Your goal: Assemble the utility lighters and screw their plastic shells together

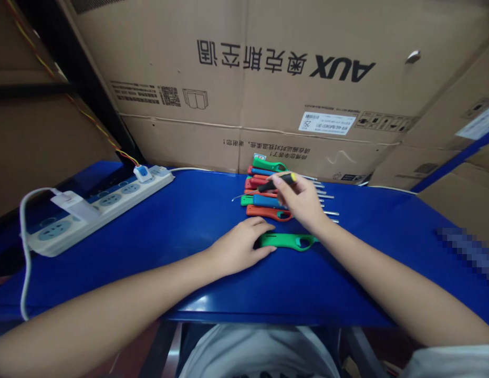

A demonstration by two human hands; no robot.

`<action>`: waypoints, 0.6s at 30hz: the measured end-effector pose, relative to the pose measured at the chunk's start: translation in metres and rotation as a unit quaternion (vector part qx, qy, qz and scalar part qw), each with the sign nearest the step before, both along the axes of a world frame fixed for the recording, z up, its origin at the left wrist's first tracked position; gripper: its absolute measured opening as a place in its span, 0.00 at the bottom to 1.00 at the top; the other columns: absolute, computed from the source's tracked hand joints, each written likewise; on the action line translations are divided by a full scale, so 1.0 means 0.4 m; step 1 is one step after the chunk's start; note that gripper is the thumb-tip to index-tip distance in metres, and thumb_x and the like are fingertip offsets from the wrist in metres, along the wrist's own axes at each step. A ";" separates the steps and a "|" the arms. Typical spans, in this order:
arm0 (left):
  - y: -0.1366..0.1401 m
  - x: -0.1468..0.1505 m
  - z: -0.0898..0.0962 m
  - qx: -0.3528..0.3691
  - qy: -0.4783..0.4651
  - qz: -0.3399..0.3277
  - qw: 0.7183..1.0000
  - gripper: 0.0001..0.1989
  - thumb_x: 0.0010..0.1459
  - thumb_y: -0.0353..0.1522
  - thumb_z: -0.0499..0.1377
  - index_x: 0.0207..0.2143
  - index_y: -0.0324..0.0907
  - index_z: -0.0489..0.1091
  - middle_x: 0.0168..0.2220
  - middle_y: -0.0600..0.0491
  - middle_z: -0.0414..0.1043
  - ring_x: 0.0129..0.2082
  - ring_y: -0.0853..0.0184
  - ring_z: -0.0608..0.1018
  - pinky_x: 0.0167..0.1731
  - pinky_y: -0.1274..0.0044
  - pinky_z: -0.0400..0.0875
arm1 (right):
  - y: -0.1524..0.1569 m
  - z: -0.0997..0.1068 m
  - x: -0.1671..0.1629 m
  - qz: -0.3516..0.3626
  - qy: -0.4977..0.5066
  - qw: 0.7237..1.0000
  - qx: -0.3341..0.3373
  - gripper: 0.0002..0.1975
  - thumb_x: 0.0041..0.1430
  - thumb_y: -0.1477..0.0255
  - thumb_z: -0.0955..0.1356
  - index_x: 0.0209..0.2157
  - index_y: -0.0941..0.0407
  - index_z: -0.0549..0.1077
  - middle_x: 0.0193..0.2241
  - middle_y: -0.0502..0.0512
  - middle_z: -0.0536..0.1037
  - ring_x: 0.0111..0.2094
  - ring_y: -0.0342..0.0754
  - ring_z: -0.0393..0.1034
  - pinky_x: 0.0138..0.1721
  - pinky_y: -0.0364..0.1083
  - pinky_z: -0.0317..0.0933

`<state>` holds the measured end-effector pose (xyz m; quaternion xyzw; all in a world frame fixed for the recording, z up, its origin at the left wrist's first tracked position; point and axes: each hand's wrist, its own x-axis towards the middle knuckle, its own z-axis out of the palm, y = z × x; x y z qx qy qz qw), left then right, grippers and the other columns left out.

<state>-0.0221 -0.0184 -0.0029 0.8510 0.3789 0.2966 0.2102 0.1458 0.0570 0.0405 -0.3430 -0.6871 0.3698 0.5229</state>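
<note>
My left hand [242,244] is closed around the left end of a green long-nosed gas lighter [285,241], which lies flat near the middle of the blue table. My right hand [301,201] grips a small screwdriver [271,185] with a black and yellow handle. Its thin shaft points left over a row of similar lighters. In that row an orange lighter [264,211] lies closest to me, a blue and green one [263,200] just behind it, and another green one [268,164] at the back. My right hand hides part of the row, and several metal nozzles stick out to its right.
A white power strip [110,212] with two plugs runs along the left side of the blue table [197,220]. Its white cable [25,262] hangs over the front left. A large cardboard box panel [244,94] stands along the back edge, with more cardboard at the right.
</note>
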 end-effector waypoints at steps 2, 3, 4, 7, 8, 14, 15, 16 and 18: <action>0.003 0.003 0.007 0.000 -0.084 0.027 0.996 0.11 0.60 0.34 0.65 0.45 0.41 0.73 0.41 0.50 0.76 0.41 0.64 0.79 0.45 0.72 0.75 | -0.008 0.017 0.041 -0.053 0.055 0.997 0.015 0.18 0.59 0.54 0.70 0.34 0.57 0.76 0.18 0.46 0.71 0.16 0.38 0.60 0.17 0.40 0.55; 0.005 0.004 0.012 0.000 -0.131 0.052 0.990 0.09 0.60 0.34 0.65 0.42 0.42 0.72 0.36 0.53 0.74 0.35 0.67 0.78 0.39 0.75 0.74 | -0.011 0.023 0.061 -0.070 0.086 0.994 0.023 0.18 0.59 0.55 0.71 0.33 0.57 0.76 0.18 0.46 0.71 0.15 0.38 0.59 0.17 0.40 0.53; 0.007 0.005 0.017 0.003 -0.177 0.082 0.981 0.09 0.60 0.35 0.65 0.39 0.42 0.69 0.31 0.56 0.71 0.29 0.71 0.75 0.33 0.78 0.72 | -0.013 0.027 0.081 -0.082 0.115 0.990 0.027 0.17 0.59 0.56 0.71 0.31 0.57 0.76 0.18 0.46 0.70 0.15 0.38 0.59 0.16 0.40 0.53; 0.013 0.003 0.027 0.020 -0.275 0.153 0.949 0.14 0.58 0.36 0.66 0.39 0.44 0.63 0.28 0.61 0.62 0.23 0.75 0.66 0.25 0.81 0.65 | -0.019 0.029 0.120 -0.101 0.179 0.979 0.013 0.16 0.58 0.57 0.71 0.28 0.56 0.74 0.19 0.46 0.69 0.15 0.37 0.59 0.15 0.39 0.51; 0.015 0.003 0.029 0.026 -0.286 0.156 0.945 0.16 0.57 0.36 0.67 0.41 0.44 0.63 0.30 0.60 0.63 0.24 0.75 0.66 0.26 0.81 0.66 | -0.022 0.027 0.125 -0.104 0.186 0.977 0.001 0.16 0.58 0.58 0.71 0.27 0.56 0.74 0.19 0.46 0.68 0.15 0.37 0.59 0.15 0.39 0.51; 0.020 0.008 0.026 0.005 -0.210 0.085 0.974 0.17 0.54 0.36 0.69 0.45 0.42 0.74 0.37 0.52 0.75 0.31 0.71 0.73 0.34 0.77 0.71 | -0.036 0.008 0.119 -0.079 0.172 0.980 -0.056 0.16 0.57 0.57 0.70 0.27 0.56 0.74 0.17 0.46 0.67 0.16 0.38 0.59 0.15 0.40 0.52; 0.018 0.011 0.027 -0.002 -0.205 0.086 0.975 0.15 0.55 0.37 0.69 0.44 0.42 0.76 0.36 0.52 0.76 0.30 0.71 0.73 0.34 0.77 0.72 | -0.037 0.007 0.118 -0.076 0.169 0.981 -0.055 0.16 0.57 0.57 0.70 0.27 0.55 0.74 0.18 0.46 0.67 0.16 0.38 0.59 0.15 0.40 0.52; 0.016 0.013 0.028 -0.007 -0.205 0.091 0.975 0.13 0.56 0.37 0.68 0.42 0.42 0.77 0.34 0.53 0.77 0.29 0.71 0.73 0.33 0.77 0.72 | -0.038 0.006 0.118 -0.075 0.166 0.982 -0.052 0.16 0.57 0.57 0.70 0.28 0.55 0.74 0.19 0.47 0.68 0.16 0.38 0.59 0.15 0.40 0.52; 0.012 0.015 0.031 -0.009 -0.204 0.102 0.974 0.10 0.56 0.36 0.68 0.39 0.41 0.78 0.32 0.53 0.78 0.27 0.71 0.74 0.32 0.78 0.72 | -0.038 0.007 0.119 -0.076 0.166 0.982 -0.048 0.16 0.57 0.56 0.70 0.28 0.55 0.73 0.20 0.47 0.69 0.17 0.38 0.60 0.15 0.40 0.53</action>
